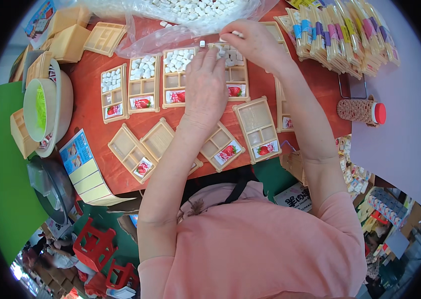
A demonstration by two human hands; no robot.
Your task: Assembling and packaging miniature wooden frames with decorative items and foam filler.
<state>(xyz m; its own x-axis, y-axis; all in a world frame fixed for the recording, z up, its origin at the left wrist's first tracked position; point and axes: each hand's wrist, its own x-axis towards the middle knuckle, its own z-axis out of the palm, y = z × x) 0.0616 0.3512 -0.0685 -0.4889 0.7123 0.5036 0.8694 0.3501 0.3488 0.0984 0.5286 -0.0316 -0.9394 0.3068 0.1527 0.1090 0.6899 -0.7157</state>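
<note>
My right hand (257,46) is above the far end of a filled tray, its fingers curled round a few small white marshmallow-like pieces (238,34). My left hand (205,92) lies over two neighbouring trays with its fingers stretched out, the tips by the white pieces (232,56) in the top compartment. A beige compartment tray (174,79) beside it holds white pieces and a strawberry-printed packet (175,96). Further left are two similar trays (143,87) filled alike. Closer to me, several trays (252,117) hold packets but no white pieces.
A clear plastic bag (145,42) of loose white pieces lies at the far edge. Stacked packs with coloured bands (337,37) stand at the right, near a red-lidded jar (361,111). At left are bowls (36,112), one with green shreds, and a printed card sheet (88,172).
</note>
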